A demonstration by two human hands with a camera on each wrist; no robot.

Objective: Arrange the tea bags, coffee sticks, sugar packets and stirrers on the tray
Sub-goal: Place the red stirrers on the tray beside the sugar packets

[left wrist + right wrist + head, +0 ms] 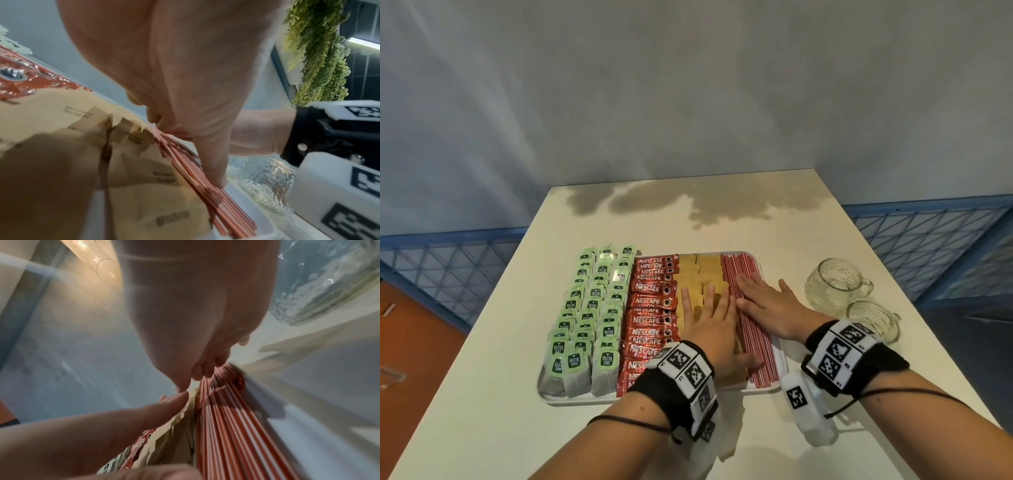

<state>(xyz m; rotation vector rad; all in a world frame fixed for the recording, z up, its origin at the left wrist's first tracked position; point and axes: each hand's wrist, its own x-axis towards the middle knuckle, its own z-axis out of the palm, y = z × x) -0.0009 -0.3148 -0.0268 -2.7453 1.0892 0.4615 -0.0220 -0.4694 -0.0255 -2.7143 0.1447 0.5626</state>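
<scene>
A white tray [784, 359] holds four columns: green tea bags [589, 318] on the left, red coffee sticks [650, 318], brown sugar packets [700, 274], and red-and-white striped stirrers [755, 346] on the right. My left hand [710, 320] lies flat with straight fingers on the sugar packets [144, 186], its thumb on the stirrers [205, 191]. My right hand [763, 301] lies flat across the stirrers [236, 434], fingers straight and pointing left, touching the left hand's fingertips. Neither hand grips anything.
Two clear glass cups [832, 284] [875, 320] stand on the cream table [722, 212] to the right of the tray. A grey wall rises behind the table. Blue mesh railings [928, 240] flank both sides.
</scene>
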